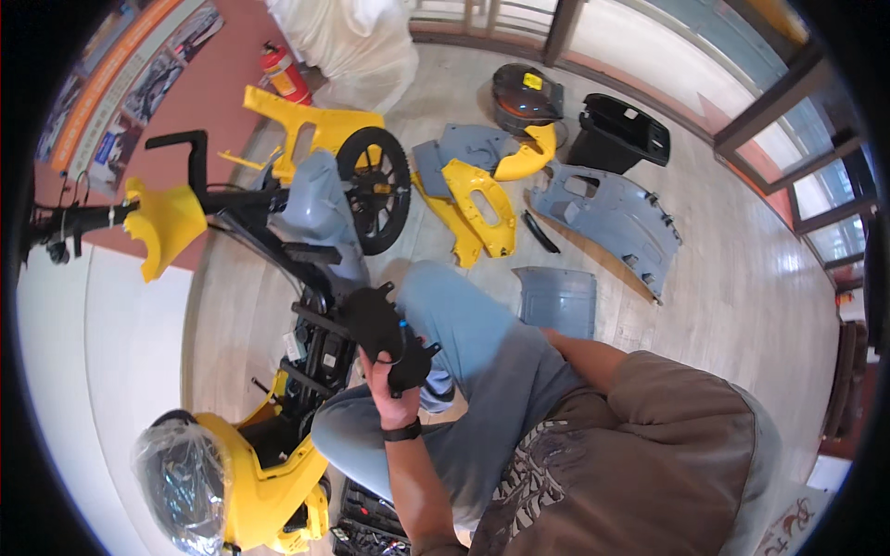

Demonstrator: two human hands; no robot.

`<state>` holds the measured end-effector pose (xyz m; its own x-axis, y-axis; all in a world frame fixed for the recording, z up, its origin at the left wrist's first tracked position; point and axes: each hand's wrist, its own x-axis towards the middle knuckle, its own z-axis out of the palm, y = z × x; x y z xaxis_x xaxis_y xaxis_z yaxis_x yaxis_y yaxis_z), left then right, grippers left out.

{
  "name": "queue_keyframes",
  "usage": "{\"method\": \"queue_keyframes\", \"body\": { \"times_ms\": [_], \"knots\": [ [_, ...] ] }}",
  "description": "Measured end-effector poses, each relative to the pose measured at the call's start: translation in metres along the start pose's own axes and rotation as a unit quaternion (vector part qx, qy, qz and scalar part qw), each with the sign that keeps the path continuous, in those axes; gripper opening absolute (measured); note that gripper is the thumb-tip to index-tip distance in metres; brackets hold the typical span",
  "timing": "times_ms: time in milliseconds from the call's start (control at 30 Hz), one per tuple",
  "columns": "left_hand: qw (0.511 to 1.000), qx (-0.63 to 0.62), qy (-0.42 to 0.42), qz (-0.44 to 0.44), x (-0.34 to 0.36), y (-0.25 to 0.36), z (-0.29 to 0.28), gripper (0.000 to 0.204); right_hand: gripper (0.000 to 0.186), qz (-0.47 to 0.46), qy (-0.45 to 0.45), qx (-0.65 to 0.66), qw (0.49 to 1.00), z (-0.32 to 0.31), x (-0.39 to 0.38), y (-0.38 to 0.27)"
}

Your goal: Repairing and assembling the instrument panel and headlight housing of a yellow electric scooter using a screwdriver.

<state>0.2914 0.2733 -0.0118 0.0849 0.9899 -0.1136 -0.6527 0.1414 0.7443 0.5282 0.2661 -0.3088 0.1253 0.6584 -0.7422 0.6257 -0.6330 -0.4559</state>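
Observation:
My left hand [396, 394], with a black band at its wrist, grips a dark black plastic part [369, 317] that has several small tabs along its edge and a small blue spot. The part is held up beside my bent knee, over the bare frame of a partly stripped scooter [320, 357]. What it is for cannot be made out. My right forearm [591, 360] goes down behind my raised leg, and its hand is hidden there. Close to my left hand, the scooter's open body shows black tubes and cables.
Yellow and grey body panels [477, 208] lie on the floor ahead. Beyond them stand a dark top box [526, 97] and a black open bin [619, 132]. The front wheel [374, 190], a plastic-wrapped seat [185, 482], a tool case [371, 519] and a red fire extinguisher [286, 74] are around.

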Motion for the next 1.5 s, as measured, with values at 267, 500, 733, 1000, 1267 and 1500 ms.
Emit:
{"method": "queue_keyframes", "body": {
  "times_ms": [267, 500, 733, 1000, 1267, 1500],
  "knots": [
    [0.999, -0.017, 0.032, -0.023, 0.002, -0.007, -0.018, 0.058, 0.020, 0.078, 0.045, 0.074, 0.993, -0.011, -0.007, 0.038],
    [0.996, 0.007, 0.083, -0.029, -0.008, -0.004, -0.042, 0.061, 0.020, 0.124, 0.025, 0.112, 0.986, -0.023, -0.027, 0.105],
    [0.996, -0.007, 0.059, -0.059, 0.000, -0.009, -0.038, 0.062, 0.020, 0.160, 0.036, 0.160, 0.973, -0.022, 0.013, 0.069],
    [0.994, -0.017, 0.092, -0.048, -0.001, -0.007, -0.050, 0.058, 0.020, 0.172, 0.032, 0.184, 0.967, -0.021, -0.025, 0.131],
    [0.995, -0.029, 0.084, -0.041, -0.002, -0.006, -0.053, 0.058, 0.020, 0.177, 0.033, 0.203, 0.963, -0.019, -0.013, 0.130],
    [0.991, -0.082, 0.095, -0.044, -0.003, -0.006, -0.040, 0.050, 0.020, 0.137, -0.030, 0.174, 0.975, 0.037, 0.037, 0.020]
  ]
}}
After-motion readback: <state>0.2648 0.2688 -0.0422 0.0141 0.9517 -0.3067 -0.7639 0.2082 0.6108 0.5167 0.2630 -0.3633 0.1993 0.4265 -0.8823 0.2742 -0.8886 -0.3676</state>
